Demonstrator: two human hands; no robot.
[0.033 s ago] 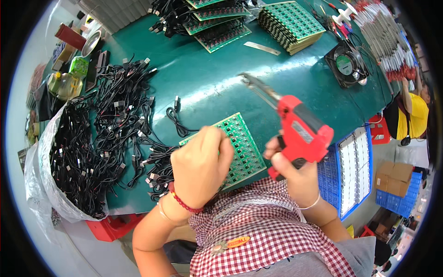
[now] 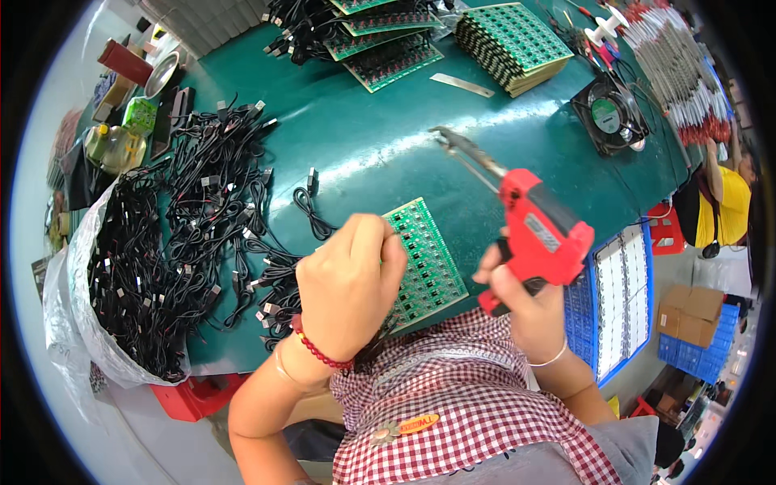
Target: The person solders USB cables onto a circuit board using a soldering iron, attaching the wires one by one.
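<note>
My left hand (image 2: 347, 279) is closed in a fist over the near left part of a green circuit board panel (image 2: 424, 255) that lies flat on the green table (image 2: 380, 153). A black cable (image 2: 378, 333) trails out from under that hand toward my body. My right hand (image 2: 525, 311) grips the handle of a red soldering gun (image 2: 540, 233), held up to the right of the board. Its metal tip (image 2: 453, 144) points up and to the left, well clear of the board.
A heap of black cables (image 2: 206, 202) spreads over the table's left, and more fill a plastic bag (image 2: 121, 283). Stacks of green boards (image 2: 509, 44) and a small fan (image 2: 608, 113) stand at the back. A blue tray (image 2: 618, 299) is at the right, beyond it a person in yellow (image 2: 727, 206).
My right hand has carried the soldering gun a little to the right and down. My left hand has shifted slightly on the board.
</note>
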